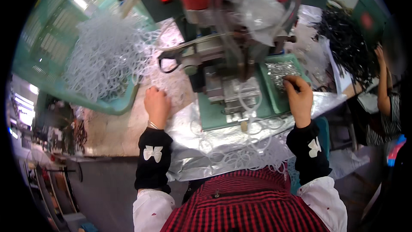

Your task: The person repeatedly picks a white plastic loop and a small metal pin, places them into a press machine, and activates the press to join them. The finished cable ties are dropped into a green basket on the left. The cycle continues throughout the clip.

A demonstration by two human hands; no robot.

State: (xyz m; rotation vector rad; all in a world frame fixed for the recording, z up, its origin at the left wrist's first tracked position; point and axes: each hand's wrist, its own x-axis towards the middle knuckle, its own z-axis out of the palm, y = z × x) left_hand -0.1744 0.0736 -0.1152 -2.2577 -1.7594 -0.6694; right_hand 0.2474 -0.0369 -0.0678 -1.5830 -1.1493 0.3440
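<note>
Metal parts (279, 69) are best picked singly. Right hand (299, 99) is pinched, left hand (157, 105) loosely curled; any hold cannot be told.

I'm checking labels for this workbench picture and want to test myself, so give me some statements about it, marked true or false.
1. The right hand is at the small green tray that holds metal parts. True.
2. The left hand is to the right of the large green basket. True.
3. The large green basket is filled with black strips. False: it holds pale, translucent loops.
4. More loops lie along the near side of the bench. True.
5. The sleeve covers are undecorated. False: each black cuff carries a white bow.
</note>
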